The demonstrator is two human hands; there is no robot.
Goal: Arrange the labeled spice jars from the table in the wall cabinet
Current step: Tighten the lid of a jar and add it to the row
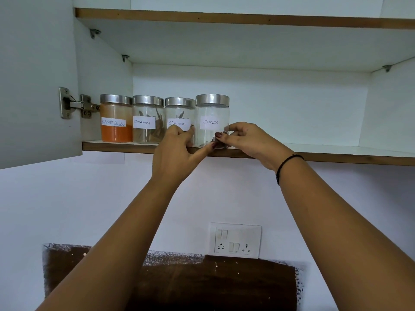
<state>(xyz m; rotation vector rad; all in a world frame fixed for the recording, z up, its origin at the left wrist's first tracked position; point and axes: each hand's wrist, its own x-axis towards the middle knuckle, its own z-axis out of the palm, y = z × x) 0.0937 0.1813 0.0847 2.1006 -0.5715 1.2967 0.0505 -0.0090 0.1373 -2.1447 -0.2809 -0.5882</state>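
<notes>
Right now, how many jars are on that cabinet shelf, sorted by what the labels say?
Red chilli powder jar: 1
Cinnamon jars: 2
Cloves jar: 1, held by the left hand and right hand
Total: 4

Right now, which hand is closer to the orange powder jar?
Left. The left hand is by the cloves jar, two jars from the orange powder jar; the right hand is farther right.

We see the lower cabinet shelf point(336, 151) carrying four upright steel-lidded glass jars in a row. From the door hinge point(76, 105) rightward: the red chilli powder jar point(115, 118) nearest, two cinnamon jars point(147, 120) point(178, 117), then the cloves jar point(211, 115), each just beside its neighbour.
</notes>
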